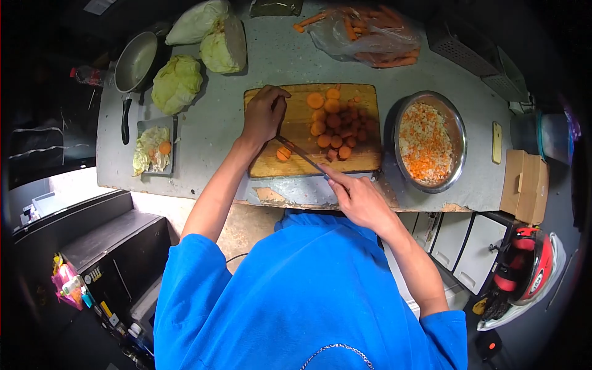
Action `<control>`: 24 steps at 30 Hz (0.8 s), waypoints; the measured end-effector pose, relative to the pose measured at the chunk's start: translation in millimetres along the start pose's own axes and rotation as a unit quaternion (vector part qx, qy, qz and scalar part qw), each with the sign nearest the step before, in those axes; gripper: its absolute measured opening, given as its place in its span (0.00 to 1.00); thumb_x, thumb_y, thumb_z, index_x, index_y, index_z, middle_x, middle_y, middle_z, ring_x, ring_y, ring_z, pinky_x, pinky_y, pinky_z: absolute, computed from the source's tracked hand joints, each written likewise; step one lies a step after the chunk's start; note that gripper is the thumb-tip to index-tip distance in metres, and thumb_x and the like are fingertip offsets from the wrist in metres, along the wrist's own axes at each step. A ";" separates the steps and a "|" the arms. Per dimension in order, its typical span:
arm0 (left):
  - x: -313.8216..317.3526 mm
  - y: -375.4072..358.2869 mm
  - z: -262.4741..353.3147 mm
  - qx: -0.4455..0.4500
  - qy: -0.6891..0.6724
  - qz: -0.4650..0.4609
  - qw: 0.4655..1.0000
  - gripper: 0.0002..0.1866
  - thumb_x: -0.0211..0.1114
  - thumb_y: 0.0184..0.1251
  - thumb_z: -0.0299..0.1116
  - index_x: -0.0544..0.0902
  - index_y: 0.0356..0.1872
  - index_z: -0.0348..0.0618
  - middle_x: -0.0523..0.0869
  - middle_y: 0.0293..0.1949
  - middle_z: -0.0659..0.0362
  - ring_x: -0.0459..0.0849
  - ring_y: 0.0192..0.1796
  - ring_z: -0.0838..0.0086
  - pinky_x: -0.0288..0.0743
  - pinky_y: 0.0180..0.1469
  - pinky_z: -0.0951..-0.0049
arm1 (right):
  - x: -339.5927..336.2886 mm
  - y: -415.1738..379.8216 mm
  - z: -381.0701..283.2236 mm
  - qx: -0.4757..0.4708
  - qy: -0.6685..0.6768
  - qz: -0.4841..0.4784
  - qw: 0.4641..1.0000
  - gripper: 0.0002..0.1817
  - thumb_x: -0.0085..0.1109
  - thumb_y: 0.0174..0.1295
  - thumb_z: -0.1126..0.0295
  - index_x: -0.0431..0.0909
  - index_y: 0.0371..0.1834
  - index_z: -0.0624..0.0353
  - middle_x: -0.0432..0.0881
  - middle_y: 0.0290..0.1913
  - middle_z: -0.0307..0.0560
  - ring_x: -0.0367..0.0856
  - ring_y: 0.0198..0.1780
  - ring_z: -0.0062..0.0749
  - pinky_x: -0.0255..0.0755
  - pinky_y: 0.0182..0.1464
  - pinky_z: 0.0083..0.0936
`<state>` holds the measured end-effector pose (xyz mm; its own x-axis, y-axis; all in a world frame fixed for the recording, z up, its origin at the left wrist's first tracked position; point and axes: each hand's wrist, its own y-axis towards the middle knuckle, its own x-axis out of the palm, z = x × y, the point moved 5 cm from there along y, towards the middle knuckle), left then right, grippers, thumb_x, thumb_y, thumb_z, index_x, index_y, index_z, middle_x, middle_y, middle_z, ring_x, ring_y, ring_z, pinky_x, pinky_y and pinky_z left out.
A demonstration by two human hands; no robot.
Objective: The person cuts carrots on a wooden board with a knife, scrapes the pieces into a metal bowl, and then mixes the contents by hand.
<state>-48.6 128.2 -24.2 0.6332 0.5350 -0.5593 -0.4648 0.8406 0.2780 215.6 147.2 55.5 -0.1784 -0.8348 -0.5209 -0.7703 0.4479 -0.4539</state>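
A wooden cutting board (308, 166) lies near the front edge of the table. My right hand (359, 196) grips a knife (303, 155) by its handle, and the blade slants up and left across the board. At the board's left side is my left hand (265, 112), fingers bent and drawn together; what they hold, if anything, is hidden. The knife's tip reaches close to its wrist. Several carrot slices (316, 100) and darker carrot pieces (345, 126) are heaped on the board's right half. One carrot piece (283, 153) sits alone below the blade.
A metal bowl (457, 126) of chopped carrot and pale bits stands right of the board. Cabbages (177, 84), a frying pan (135, 61) and a tray of scraps (172, 161) are on the left. Behind lies a plastic bag (364, 37) of carrots. A phone (496, 142) rests far right.
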 end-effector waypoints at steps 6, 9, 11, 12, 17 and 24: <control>-1.5 -8.5 8.4 0.005 0.019 0.015 1.000 0.07 0.64 0.70 0.23 0.88 0.45 0.38 0.87 0.43 0.47 0.89 0.39 0.52 0.82 0.43 0.58 | 24.4 8.8 41.1 -0.085 -0.098 0.075 0.989 0.25 0.51 0.76 0.65 0.76 0.76 0.38 0.85 0.31 0.65 0.86 0.36 0.65 0.78 0.43 0.56; -3.4 -9.6 14.3 0.007 0.026 0.007 1.000 0.07 0.64 0.70 0.23 0.87 0.45 0.38 0.87 0.44 0.46 0.89 0.41 0.50 0.82 0.44 0.58 | 32.0 8.5 47.1 -0.076 -0.098 0.057 0.991 0.26 0.51 0.76 0.65 0.75 0.76 0.37 0.87 0.33 0.64 0.87 0.37 0.63 0.79 0.44 0.53; -3.2 -7.9 12.8 0.012 0.027 0.015 0.999 0.07 0.64 0.71 0.23 0.87 0.46 0.39 0.87 0.44 0.47 0.89 0.41 0.50 0.82 0.44 0.57 | 27.2 9.2 46.0 -0.052 -0.046 0.032 0.997 0.26 0.51 0.76 0.64 0.74 0.77 0.38 0.87 0.34 0.63 0.87 0.38 0.63 0.79 0.45 0.51; -1.3 -4.3 11.1 0.016 0.028 0.016 0.999 0.07 0.64 0.71 0.23 0.87 0.46 0.39 0.87 0.44 0.47 0.89 0.41 0.50 0.82 0.44 0.57 | 24.1 10.0 44.9 -0.025 0.007 0.008 1.000 0.26 0.50 0.77 0.63 0.74 0.78 0.38 0.88 0.36 0.63 0.88 0.39 0.63 0.80 0.47 0.48; -20.1 0.3 22.0 0.080 -0.022 0.102 0.991 0.07 0.65 0.73 0.25 0.87 0.47 0.38 0.90 0.46 0.51 0.90 0.42 0.55 0.83 0.45 0.62 | 12.2 4.0 32.4 -0.010 0.080 -0.004 0.997 0.25 0.49 0.78 0.62 0.73 0.78 0.41 0.88 0.36 0.65 0.88 0.41 0.63 0.79 0.51 0.45; -37.6 -86.7 62.8 0.120 0.105 -0.033 0.987 0.09 0.71 0.68 0.24 0.89 0.48 0.37 0.91 0.46 0.55 0.88 0.51 0.61 0.82 0.55 0.63 | 17.5 -21.2 29.3 -0.004 0.108 0.058 0.992 0.23 0.49 0.81 0.60 0.75 0.76 0.45 0.86 0.59 0.63 0.86 0.56 0.63 0.79 0.59 0.42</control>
<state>6.7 40.5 21.8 0.5037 0.4703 -0.7246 -0.2503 0.8823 0.3986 246.7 132.5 34.8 -0.3924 -0.8279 -0.4009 -0.7417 0.5425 -0.3943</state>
